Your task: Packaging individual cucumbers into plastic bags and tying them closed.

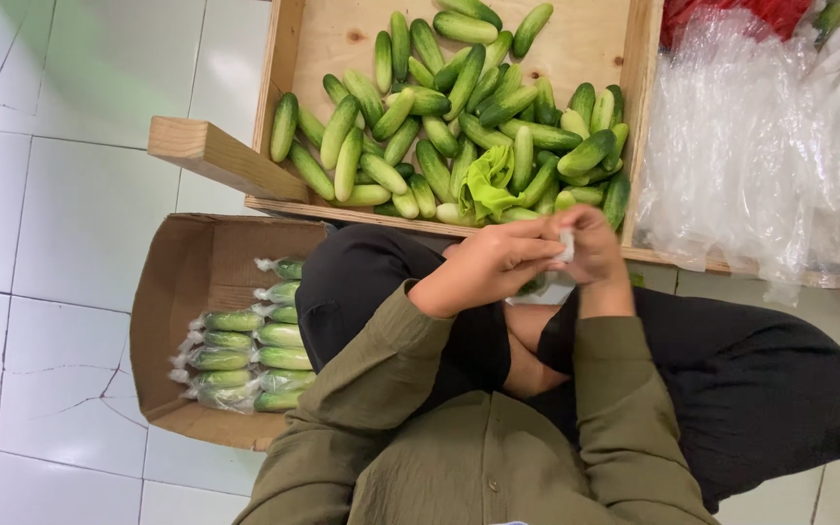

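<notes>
- Left hand [486, 264] and right hand [590, 248] are meeting at frame centre, just below the crate [649, 107] edge.
- Both grips are pinching a small clear bag [554, 282]; fingers are pressed together on its top, and the contents are mostly hidden, with a bit of green showing.
- Crate is filling the upper middle, holding loose cucumbers [439, 117] piled toward its right side.
- Box [182, 282] is sitting at lower left on the tiled floor [60, 194], carrying rows of bagged cucumbers [245, 355].
- Clear plastic sheets [731, 146] are lying at upper right, beside the crate.
</notes>
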